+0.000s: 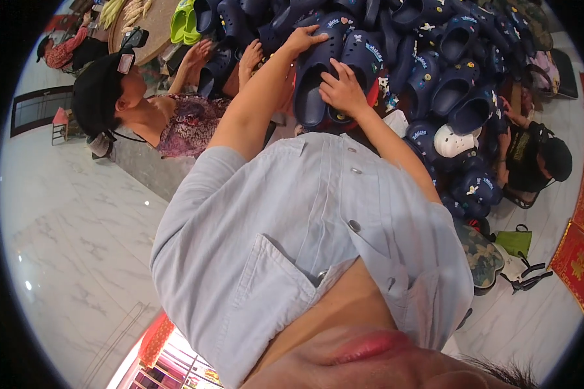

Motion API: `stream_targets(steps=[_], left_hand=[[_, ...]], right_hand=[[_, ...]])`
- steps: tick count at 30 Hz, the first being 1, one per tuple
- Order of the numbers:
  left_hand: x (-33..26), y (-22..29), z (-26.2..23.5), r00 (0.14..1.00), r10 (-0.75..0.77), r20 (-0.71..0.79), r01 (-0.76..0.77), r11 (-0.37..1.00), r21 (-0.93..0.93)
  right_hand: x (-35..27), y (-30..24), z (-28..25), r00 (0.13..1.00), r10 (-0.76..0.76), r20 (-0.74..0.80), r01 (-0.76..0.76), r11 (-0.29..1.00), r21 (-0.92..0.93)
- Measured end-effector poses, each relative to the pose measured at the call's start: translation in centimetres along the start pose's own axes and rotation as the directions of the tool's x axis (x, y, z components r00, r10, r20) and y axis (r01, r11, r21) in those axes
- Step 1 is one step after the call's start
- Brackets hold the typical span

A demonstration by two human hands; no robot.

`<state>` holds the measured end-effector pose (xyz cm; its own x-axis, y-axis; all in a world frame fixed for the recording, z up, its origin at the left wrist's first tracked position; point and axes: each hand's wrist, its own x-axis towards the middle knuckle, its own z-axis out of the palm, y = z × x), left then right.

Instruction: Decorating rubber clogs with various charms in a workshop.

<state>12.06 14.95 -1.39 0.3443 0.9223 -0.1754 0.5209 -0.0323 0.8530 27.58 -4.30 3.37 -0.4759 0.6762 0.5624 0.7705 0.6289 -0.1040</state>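
Observation:
Two navy clogs lie side by side before me, the left navy clog point(315, 100) with its open heel toward me and small charms on its toe. Against that clog's far left edge, my left hand point(305, 40) closes with the fingers over its upper. My right hand point(344, 89) grips the inner side of the same clog, its fingers bent over the rim beside the right navy clog point(362, 55). The undersides of both clogs and parts of my fingertips are hidden.
A heap of navy clogs point(457, 84) spreads beyond and right, with a white clog point(457, 139) among them. Lime green clogs point(185, 26) stand at far left by a round tray point(150, 35). Close on my left a person point(188, 123) handles clogs; another person point(532, 152) sits right.

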Motion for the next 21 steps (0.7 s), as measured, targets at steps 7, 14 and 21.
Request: stream_targets(steps=[7, 14, 21], left_hand=[[-3.8, 0.9, -0.9, 0.975, 0.157, -0.157, -0.096, 0.936, 0.338], [-13.3, 4.7, -2.3, 0.880, 0.408, -0.242, -0.348, 0.902, 0.256], [-18.0, 7.9, 1.1, 0.692, 0.701, 0.170, -0.700, 0.595, 0.395]], right_hand=[[-0.7, 2.3, -1.5, 0.974, 0.103, -0.200, -0.070, 0.984, 0.164], [-0.5, 4.8, -2.2, 0.940, 0.233, -0.249, -0.235, 0.972, 0.021], [-0.3, 5.3, 0.7, 0.969, 0.205, -0.140, -0.207, 0.978, 0.000]])
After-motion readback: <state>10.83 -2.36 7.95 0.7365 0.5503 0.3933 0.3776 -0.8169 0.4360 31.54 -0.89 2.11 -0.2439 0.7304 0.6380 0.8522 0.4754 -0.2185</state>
